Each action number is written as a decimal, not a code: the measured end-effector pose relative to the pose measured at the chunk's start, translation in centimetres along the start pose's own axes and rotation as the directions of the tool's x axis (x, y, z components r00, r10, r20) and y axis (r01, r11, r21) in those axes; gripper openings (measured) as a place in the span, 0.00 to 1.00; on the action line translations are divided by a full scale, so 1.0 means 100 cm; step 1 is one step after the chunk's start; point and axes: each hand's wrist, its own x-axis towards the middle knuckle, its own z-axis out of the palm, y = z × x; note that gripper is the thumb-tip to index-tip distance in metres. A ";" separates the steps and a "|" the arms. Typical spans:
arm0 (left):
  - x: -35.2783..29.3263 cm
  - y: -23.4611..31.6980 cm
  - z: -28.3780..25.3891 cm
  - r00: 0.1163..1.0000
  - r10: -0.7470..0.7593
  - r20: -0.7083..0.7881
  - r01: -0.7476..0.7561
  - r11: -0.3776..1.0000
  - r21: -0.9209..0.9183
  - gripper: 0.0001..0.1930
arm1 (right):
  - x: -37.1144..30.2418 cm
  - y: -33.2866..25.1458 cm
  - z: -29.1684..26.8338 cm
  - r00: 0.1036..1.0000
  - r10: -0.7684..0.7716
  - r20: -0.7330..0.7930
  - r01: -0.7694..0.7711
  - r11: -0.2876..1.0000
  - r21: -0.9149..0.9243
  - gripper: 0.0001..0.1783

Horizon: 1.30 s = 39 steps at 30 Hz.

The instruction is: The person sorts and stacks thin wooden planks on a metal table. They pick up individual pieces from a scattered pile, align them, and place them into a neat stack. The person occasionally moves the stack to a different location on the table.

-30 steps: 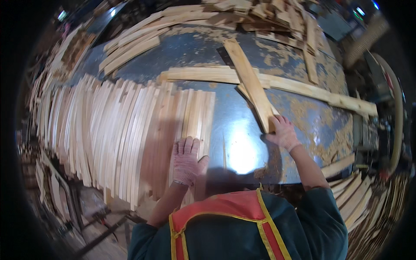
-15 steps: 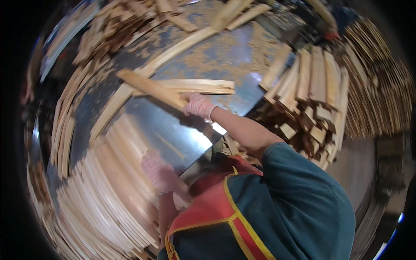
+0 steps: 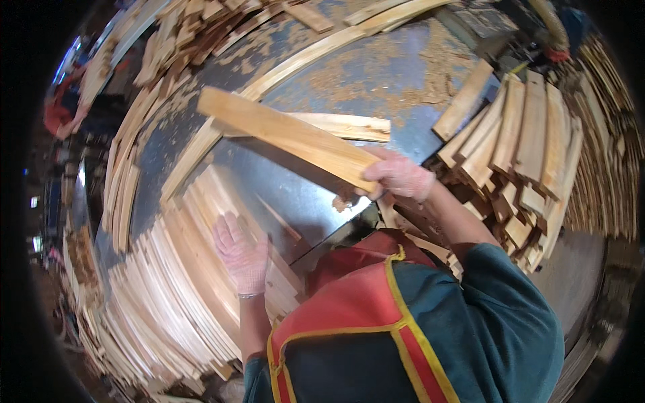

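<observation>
In a pale, pinkish knit glove, my right hand (image 3: pixel 403 176) grips the near end of a wooden board (image 3: pixel 289 139). The board is raised at a slant above the metal table, its far end pointing up and left. My left hand (image 3: pixel 240 255), gloved alike, lies flat with fingers stretched on a row of pale boards (image 3: pixel 176 265) packed side by side at the lower left. Behind the held board, a shorter wooden strip (image 3: pixel 349 126) lies on the table.
The metal table (image 3: pixel 410 87) is strewn with wood shavings (image 3: pixel 449 64). A long strip (image 3: pixel 302 62) crosses it. Stacked boards (image 3: pixel 531 127) stand at the right, with more piled boards (image 3: pixel 601 148) beyond. Scrap wood (image 3: pixel 181 33) heaps at the far left. Another person's arm (image 3: pixel 74 121) shows at the left edge.
My right hand has brought the board nearer and lifted it, now showing its broad face. My left hand stays on the row of boards, its fingers more spread. The whole view has shifted slightly.
</observation>
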 end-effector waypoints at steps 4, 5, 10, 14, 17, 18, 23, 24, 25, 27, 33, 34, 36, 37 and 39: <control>0.036 0.010 -0.054 0.892 0.335 -0.305 -0.226 0.912 0.342 0.45 | 0.002 -0.026 -0.045 0.963 0.199 0.181 -0.168 0.970 -0.174 0.43; 0.044 0.003 -0.061 0.919 0.341 -0.196 -0.270 0.910 0.314 0.44 | 0.021 -0.027 -0.058 0.927 0.175 0.331 -0.095 0.965 -0.243 0.43; 0.035 -0.019 -0.071 0.966 0.059 0.251 -0.104 0.980 0.169 0.40 | 0.098 -0.029 -0.074 1.000 -0.027 -0.011 0.026 0.994 -0.105 0.45; 0.008 -0.036 -0.071 0.777 -0.494 0.390 0.512 0.856 0.064 0.39 | 0.133 -0.014 -0.084 0.980 -0.190 -0.066 -0.120 -0.287 -0.950 0.61; -0.022 -0.068 -0.054 0.658 -0.650 0.381 0.647 0.746 0.157 0.41 | 0.138 -0.017 -0.072 0.988 -0.024 -0.152 -0.154 -0.191 -0.970 0.59; -0.026 -0.072 -0.053 0.619 -0.689 0.376 0.662 0.716 0.222 0.41 | 0.138 -0.016 -0.070 0.983 0.032 -0.182 -0.175 -0.159 -0.972 0.59; -0.038 -0.090 -0.036 0.512 -0.733 0.447 0.701 0.658 0.275 0.41 | 0.098 0.039 -0.048 0.818 0.321 0.478 -0.518 0.771 0.369 0.49; -0.045 -0.097 -0.034 0.555 -0.706 0.440 0.682 0.689 0.244 0.41 | 0.085 0.045 -0.032 0.826 0.291 0.483 -0.519 0.725 0.452 0.49; -0.051 -0.103 -0.031 0.565 -0.700 0.437 0.690 0.691 0.215 0.41 | 0.074 0.050 -0.014 0.860 0.287 0.422 -0.472 0.761 0.445 0.48; -0.066 -0.125 -0.021 0.576 -0.680 0.455 0.718 0.686 0.116 0.41 | 0.061 0.061 0.015 0.910 0.296 0.289 -0.327 0.943 0.064 0.45; -0.060 -0.134 -0.051 0.630 -0.593 0.502 0.718 0.691 -0.084 0.36 | 0.027 0.149 0.103 0.904 0.423 -0.067 -0.154 0.175 -0.972 0.43; -0.063 -0.137 -0.047 0.647 -0.593 0.480 0.712 0.695 -0.100 0.35 | 0.023 0.158 0.122 0.857 0.514 -0.006 -0.145 0.229 -0.962 0.43; -0.074 -0.147 -0.034 0.691 -0.592 0.414 0.684 0.722 -0.109 0.34 | 0.018 0.179 0.161 0.837 0.521 0.166 0.009 0.291 -0.957 0.43; -0.076 -0.155 -0.022 0.730 -0.572 0.373 0.647 0.754 -0.111 0.33 | 0.021 0.197 0.179 0.878 0.459 0.138 0.020 0.251 -0.968 0.40; -0.081 -0.169 -0.010 0.754 -0.549 0.360 0.632 0.756 -0.172 0.33 | 0.027 0.156 0.199 0.800 0.581 0.153 0.046 0.195 -0.980 0.40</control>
